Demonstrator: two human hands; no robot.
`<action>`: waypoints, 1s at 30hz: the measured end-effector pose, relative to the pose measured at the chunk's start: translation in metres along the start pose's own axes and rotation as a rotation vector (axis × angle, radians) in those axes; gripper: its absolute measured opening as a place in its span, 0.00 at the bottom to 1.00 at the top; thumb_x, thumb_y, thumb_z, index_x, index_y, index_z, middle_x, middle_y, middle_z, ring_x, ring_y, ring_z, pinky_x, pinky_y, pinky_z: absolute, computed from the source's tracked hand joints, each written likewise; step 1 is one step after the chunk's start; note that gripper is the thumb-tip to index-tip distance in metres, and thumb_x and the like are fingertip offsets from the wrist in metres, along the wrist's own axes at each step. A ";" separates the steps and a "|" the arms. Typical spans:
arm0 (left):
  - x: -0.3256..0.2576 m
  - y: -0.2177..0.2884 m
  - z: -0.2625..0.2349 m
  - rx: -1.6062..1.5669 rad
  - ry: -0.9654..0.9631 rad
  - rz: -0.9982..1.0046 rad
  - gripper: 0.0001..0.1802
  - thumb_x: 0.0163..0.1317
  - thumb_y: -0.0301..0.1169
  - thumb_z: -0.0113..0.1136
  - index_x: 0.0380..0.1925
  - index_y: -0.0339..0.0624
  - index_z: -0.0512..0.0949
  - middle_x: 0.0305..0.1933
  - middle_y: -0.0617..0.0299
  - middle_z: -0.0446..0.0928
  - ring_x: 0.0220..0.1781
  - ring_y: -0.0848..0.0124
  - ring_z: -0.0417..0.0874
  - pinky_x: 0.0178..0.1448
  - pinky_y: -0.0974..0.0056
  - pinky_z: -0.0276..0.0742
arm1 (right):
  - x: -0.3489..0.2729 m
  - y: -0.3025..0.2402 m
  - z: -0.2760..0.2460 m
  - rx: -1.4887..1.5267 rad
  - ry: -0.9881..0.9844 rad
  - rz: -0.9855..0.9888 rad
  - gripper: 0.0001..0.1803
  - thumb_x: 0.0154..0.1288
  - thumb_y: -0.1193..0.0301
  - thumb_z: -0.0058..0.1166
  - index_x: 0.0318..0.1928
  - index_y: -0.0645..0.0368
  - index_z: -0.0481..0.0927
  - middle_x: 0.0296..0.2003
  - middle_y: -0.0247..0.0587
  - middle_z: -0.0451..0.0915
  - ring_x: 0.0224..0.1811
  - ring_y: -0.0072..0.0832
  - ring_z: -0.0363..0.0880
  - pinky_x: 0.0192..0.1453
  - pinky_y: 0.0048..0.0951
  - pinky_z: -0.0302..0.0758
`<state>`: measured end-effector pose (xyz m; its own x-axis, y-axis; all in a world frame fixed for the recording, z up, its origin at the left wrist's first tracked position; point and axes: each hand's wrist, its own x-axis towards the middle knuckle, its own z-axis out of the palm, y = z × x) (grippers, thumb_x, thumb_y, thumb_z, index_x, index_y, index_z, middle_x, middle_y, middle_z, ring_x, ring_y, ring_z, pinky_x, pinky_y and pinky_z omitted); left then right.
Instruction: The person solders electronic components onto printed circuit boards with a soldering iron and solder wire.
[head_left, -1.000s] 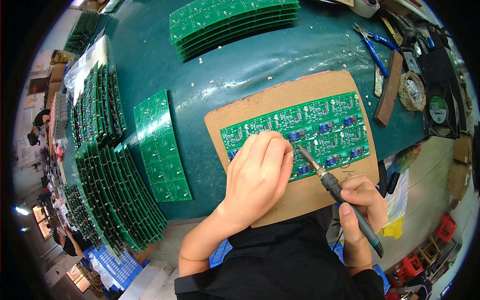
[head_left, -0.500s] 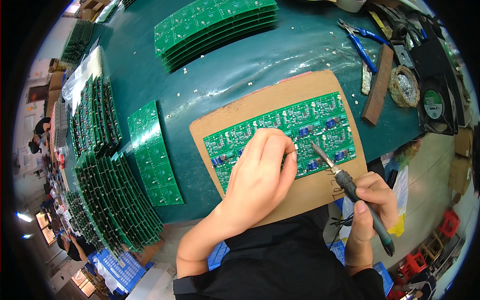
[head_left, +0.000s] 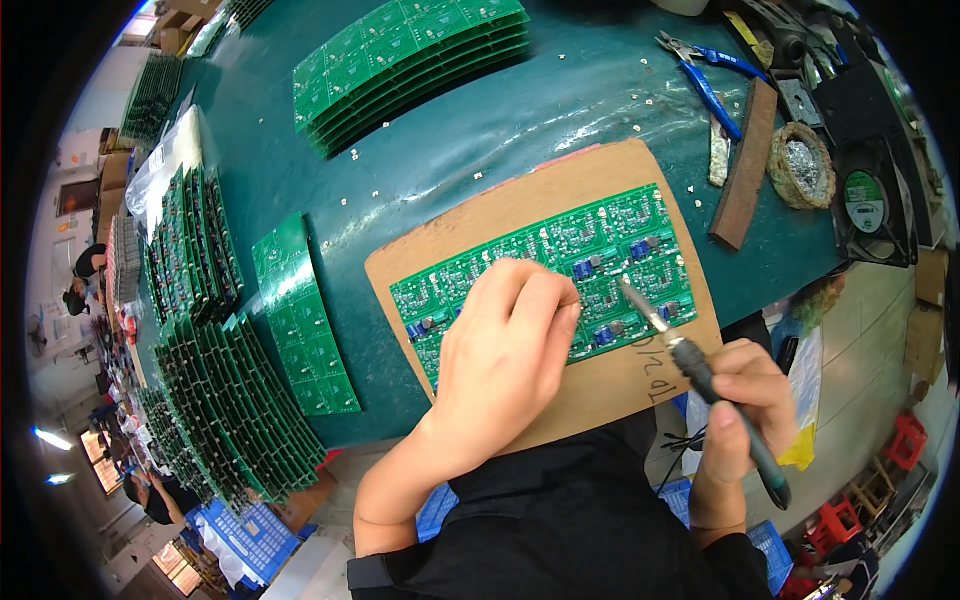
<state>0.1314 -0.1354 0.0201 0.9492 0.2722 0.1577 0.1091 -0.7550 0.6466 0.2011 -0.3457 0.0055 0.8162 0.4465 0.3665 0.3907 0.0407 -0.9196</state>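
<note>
A green circuit board (head_left: 515, 262) with blue and dark components lies on a brown cardboard sheet (head_left: 610, 385) in front of me. My left hand (head_left: 505, 350) covers the board's lower middle, thumb and fingers pinched together close to its surface. Whatever sits between those fingertips is hidden. In my right hand (head_left: 745, 410) is a soldering iron (head_left: 690, 362) with a dark handle. Its metal tip points up and left, at the board just right of my left fingertips; whether it touches cannot be made out.
Left of the cardboard lies a bare-looking green board (head_left: 305, 320), beside upright rows of boards (head_left: 235, 410). A board stack (head_left: 410, 70) stands at the back. Blue-handled cutters (head_left: 712, 95), a wooden bar (head_left: 745, 165), a round holder with metallic filling (head_left: 800, 165) and a fan (head_left: 865, 200) are at right.
The whole view has shifted slightly, moving the table and board leftward. Against the board, the iron's tip sits a little farther right. Both hands keep their grips.
</note>
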 end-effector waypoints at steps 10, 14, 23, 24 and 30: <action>0.021 0.008 0.027 -0.097 0.020 0.078 0.10 0.55 0.19 0.61 0.35 0.37 0.72 0.36 0.54 0.74 0.37 0.54 0.78 0.39 0.56 0.74 | 0.001 0.012 -0.017 0.018 0.101 0.002 0.08 0.55 0.75 0.57 0.35 0.66 0.77 0.22 0.38 0.71 0.27 0.30 0.72 0.33 0.30 0.69; 0.023 0.010 0.033 -0.036 0.011 0.069 0.10 0.55 0.19 0.62 0.35 0.37 0.73 0.36 0.54 0.74 0.37 0.55 0.78 0.39 0.56 0.74 | 0.005 0.013 -0.017 0.028 0.075 0.047 0.08 0.53 0.75 0.57 0.34 0.66 0.77 0.20 0.38 0.71 0.26 0.30 0.72 0.32 0.29 0.69; 0.023 0.018 0.038 0.155 0.044 0.143 0.09 0.52 0.21 0.64 0.31 0.39 0.74 0.35 0.58 0.74 0.36 0.59 0.76 0.39 0.58 0.73 | 0.006 0.017 -0.028 0.032 0.034 -0.033 0.09 0.53 0.75 0.58 0.34 0.66 0.77 0.23 0.40 0.73 0.26 0.31 0.73 0.32 0.30 0.69; 0.022 0.019 0.038 0.162 0.042 0.135 0.09 0.52 0.21 0.64 0.31 0.40 0.74 0.36 0.58 0.74 0.36 0.59 0.76 0.40 0.58 0.72 | 0.006 0.019 -0.029 0.013 0.107 -0.080 0.10 0.54 0.74 0.58 0.36 0.67 0.77 0.25 0.41 0.74 0.27 0.30 0.73 0.33 0.30 0.70; 0.020 0.020 0.034 0.163 0.025 0.135 0.08 0.53 0.20 0.62 0.32 0.40 0.74 0.36 0.57 0.74 0.38 0.57 0.76 0.43 0.57 0.72 | 0.042 0.022 -0.060 -0.869 0.292 0.053 0.13 0.67 0.77 0.54 0.52 0.62 0.80 0.37 0.38 0.75 0.38 0.24 0.74 0.44 0.25 0.71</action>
<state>0.1627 -0.1655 0.0113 0.9512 0.1748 0.2544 0.0293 -0.8715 0.4895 0.2697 -0.3800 0.0091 0.8709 0.1801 0.4573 0.4360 -0.7125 -0.5497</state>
